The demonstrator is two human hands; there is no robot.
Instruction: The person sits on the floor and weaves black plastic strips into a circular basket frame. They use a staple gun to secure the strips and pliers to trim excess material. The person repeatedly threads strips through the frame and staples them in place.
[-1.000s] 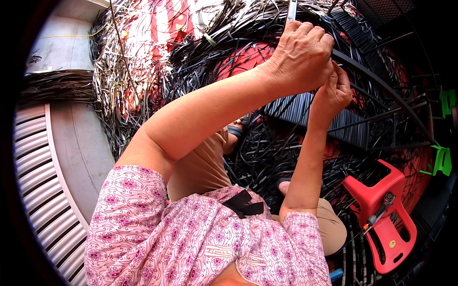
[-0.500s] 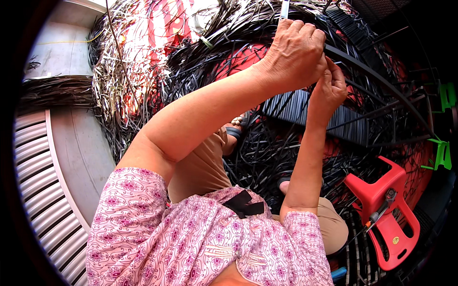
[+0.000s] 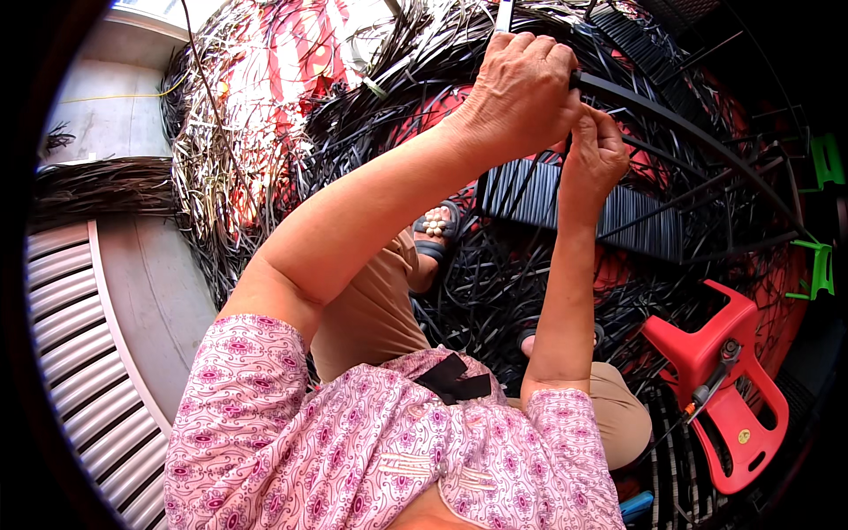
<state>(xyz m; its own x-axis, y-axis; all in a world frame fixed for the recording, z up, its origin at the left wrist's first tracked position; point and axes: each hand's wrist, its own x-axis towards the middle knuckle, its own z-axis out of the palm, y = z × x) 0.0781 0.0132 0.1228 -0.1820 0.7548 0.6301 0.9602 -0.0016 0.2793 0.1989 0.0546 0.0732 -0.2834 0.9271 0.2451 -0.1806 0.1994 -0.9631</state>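
Note:
My left hand (image 3: 526, 88) is closed in a fist, knuckles up, beside the end of a curved dark frame bar (image 3: 671, 113). A narrow pale flat tool (image 3: 503, 16) sticks up from the fist; the rest of it is hidden. Just below and to the right, my right hand (image 3: 596, 157) pinches thumb and fingers together close under the left hand. What lies in that pinch cannot be made out. Behind the right wrist is a panel of dark parallel strips (image 3: 521, 199) joined to the frame.
Loose black strips (image 3: 477, 287) cover much of the red floor, with a heap of shiny strips (image 3: 238, 115) at left. A red plastic stool (image 3: 707, 331) lies at right, a metal tool (image 3: 729, 353) on it. Green plastic pieces (image 3: 821, 269) are at far right; a slatted metal bench (image 3: 75, 309) at left.
Both hands have moved a little to the left in the picture. The end of the dark bar now shows beside my left fist. Both hands stay closed.

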